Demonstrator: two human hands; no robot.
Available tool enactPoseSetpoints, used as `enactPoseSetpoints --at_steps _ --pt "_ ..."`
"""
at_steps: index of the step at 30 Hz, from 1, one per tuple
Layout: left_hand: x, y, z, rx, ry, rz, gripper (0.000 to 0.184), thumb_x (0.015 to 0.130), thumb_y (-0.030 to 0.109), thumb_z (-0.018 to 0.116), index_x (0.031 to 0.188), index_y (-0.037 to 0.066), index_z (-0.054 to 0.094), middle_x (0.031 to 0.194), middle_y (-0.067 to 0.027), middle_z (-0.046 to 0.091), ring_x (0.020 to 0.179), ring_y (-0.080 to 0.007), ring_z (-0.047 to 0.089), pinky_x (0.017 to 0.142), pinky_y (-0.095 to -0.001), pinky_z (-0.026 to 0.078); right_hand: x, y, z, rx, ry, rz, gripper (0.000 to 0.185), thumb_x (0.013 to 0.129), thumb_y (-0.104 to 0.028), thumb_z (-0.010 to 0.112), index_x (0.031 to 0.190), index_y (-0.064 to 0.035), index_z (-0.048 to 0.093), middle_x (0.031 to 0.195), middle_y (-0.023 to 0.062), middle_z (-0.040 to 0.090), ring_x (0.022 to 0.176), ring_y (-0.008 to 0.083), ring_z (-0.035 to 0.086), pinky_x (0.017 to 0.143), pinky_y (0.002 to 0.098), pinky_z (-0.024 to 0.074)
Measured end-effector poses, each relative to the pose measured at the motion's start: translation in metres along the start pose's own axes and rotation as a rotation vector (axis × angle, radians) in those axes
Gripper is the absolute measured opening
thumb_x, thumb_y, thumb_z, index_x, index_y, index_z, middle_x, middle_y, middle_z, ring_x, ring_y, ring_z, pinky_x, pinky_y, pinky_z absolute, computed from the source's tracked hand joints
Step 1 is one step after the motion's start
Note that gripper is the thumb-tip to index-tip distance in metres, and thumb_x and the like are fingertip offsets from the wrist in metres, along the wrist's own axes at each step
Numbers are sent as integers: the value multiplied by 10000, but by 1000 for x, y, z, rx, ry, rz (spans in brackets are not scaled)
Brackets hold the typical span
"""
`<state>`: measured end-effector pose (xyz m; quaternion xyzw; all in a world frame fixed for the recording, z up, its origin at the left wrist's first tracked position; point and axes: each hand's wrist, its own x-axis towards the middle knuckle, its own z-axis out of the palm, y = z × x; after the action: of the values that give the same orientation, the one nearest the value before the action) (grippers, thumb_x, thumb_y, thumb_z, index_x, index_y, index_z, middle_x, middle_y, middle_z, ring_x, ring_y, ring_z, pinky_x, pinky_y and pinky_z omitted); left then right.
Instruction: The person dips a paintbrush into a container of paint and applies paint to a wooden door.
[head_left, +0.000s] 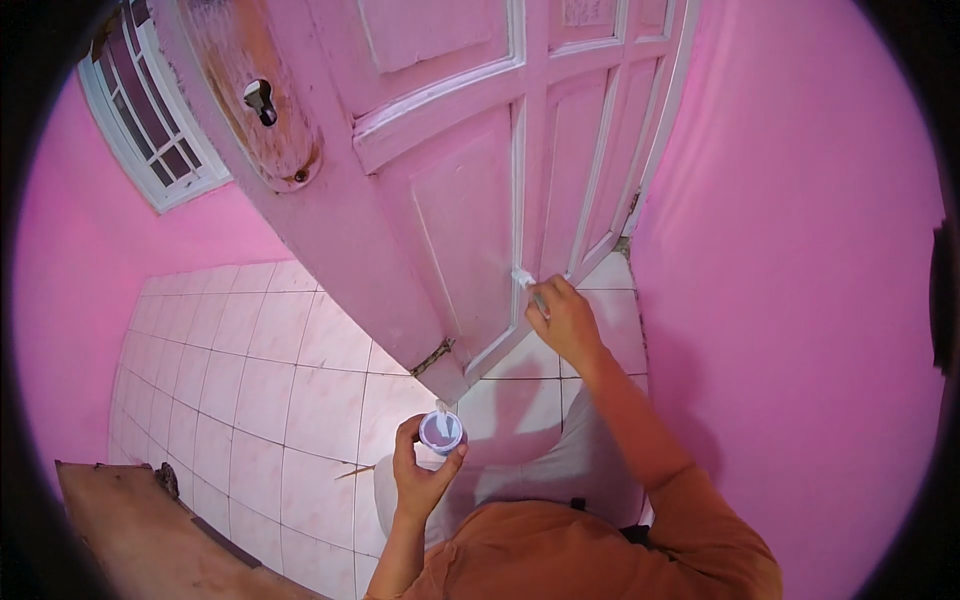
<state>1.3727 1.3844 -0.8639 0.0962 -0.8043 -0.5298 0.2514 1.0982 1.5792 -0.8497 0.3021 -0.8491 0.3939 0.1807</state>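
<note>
My right hand [563,318] is closed around a small paintbrush [524,279], most of its handle hidden by my fingers. White paint covers the bristles, which touch the white moulding [518,190] of the pink panelled door [460,220] low down. Over the floor tiles, my left hand [425,470] grips a small paint cup [441,432] from its sides. Whitish paint shows on the cup's rim and inside it. The cup is held a little below the door's bottom corner.
A keyhole plate [262,103] with worn paint sits on the door's left edge. Pink wall [800,280] stands close on the right. A wooden piece [130,530] lies at lower left; a white-framed window [155,110] is at upper left. Tiled floor [265,390] spreads below.
</note>
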Motion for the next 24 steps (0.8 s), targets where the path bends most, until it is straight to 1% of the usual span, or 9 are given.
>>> enactPoseSetpoints --at_steps 1,5,8,10,11,12,14,20,24 --pt "0 -1 1 9 10 26 623 780 149 914 1277 -1 567 1225 -121 622 1079 -222 626 945 -345 508 11 -4 -7 10 -3 12 241 895 -103 700 1116 -8 712 972 157 620 791 340 679 739 457 559" --pt "-1 -2 3 7 14 17 626 783 148 913 1281 1 563 1237 -123 619 1088 -220 628 951 -347 509 59 -37 -45 60 104 -49 219 908 -97 699 1108 -9 718 977 173 640 760 341 687 735 441 563" --pt "-1 0 3 10 6 16 621 787 150 914 1280 2 566 1236 -120 620 1094 -216 627 954 -346 509 77 -70 -71 117 315 -134 223 892 -60 715 1109 -12 719 998 169 660 761 332 689 728 410 567" --pt "1 4 3 -5 4 17 611 790 148 912 1276 3 571 1235 -118 620 1093 -212 627 951 -345 509 78 -89 -85 127 494 -202 229 870 -7 723 1100 -9 720 970 146 667 724 283 672 708 364 565" --pt "0 6 3 0 14 16 611 790 148 912 1276 3 571 1235 -118 620 1093 -212 627 951 -345 509 70 -104 -90 192 476 -139 205 902 -11 732 1106 -13 718 922 111 665 723 192 657 680 314 540" --pt "0 8 2 -18 -4 -21 625 797 162 907 1296 1 567 1236 -109 617 1133 -213 613 999 -356 483 61 -112 -85 200 472 -144 205 902 -11 732 1106 -13 718 922 111 665 723 192 657 680 314 540" --pt "0 10 1 -29 -20 -59 639 804 177 902 1316 0 563 1236 -100 613 1173 -214 600 1046 -367 458 48 -125 -74 680 359 20 168 958 -32 717 1125 -17 717 901 83 666 741 121 632 670 271 508" --pt "1 7 2 -21 -11 -44 631 808 166 895 1320 -1 565 1211 -97 619 1167 -211 602 1052 -366 453 60 -146 -38 768 412 -179 167 981 -21 709 1148 -15 710 915 69 678 762 104 613 686 254 488" --pt "-1 6 0 -8 -13 -38 617 812 161 892 1311 0 568 1211 -96 618 1168 -214 602 1055 -367 451 54 -146 -19 850 312 -137 172 978 -23 707 1149 -16 697 926 87 685 775 136 626 701 266 492"
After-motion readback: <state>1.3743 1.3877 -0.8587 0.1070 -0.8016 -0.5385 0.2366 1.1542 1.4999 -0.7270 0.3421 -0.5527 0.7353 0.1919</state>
